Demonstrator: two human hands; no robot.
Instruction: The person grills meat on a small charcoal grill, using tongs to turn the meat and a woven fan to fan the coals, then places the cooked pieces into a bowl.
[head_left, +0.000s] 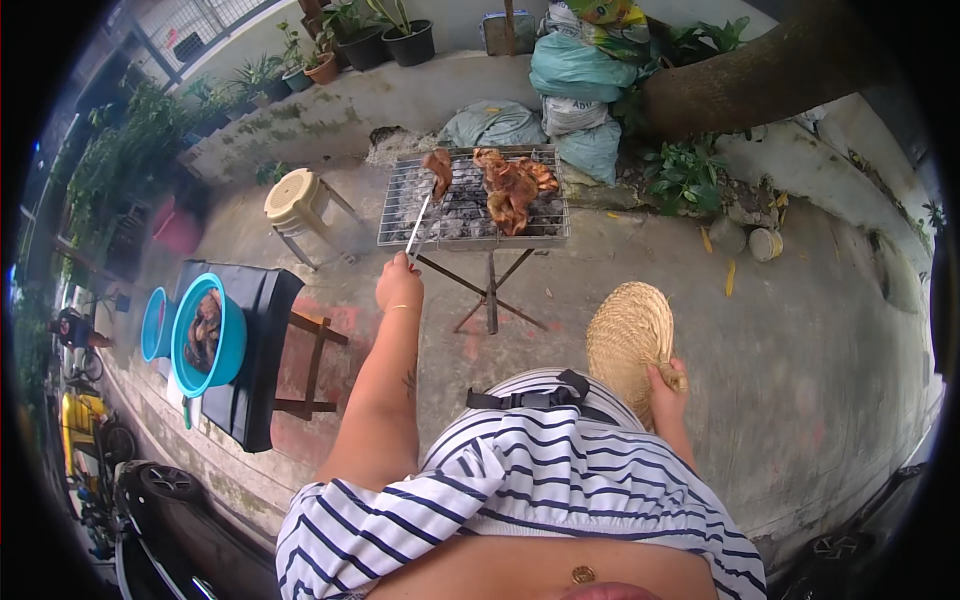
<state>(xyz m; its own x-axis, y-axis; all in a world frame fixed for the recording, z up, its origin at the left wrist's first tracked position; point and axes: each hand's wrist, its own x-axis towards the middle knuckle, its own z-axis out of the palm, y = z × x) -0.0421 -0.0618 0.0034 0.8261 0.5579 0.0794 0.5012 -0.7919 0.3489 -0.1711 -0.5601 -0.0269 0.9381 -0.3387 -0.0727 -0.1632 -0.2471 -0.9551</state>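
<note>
My left hand is closed around the handle of metal tongs, whose far end reaches a piece of meat raised at the left part of the grill. More browned meat lies to its right on the wire grate, over grey charcoal. The grill stands on crossed metal legs. At my right side, my right hand grips the handle of a woven straw fan. The tongs' tips are hard to make out against the meat.
To the left, a turquoise basin with meat and a smaller basin stand on a black-covered table. A beige plastic stool is left of the grill. Behind it are filled sacks and a low wall; a tree trunk leans at upper right.
</note>
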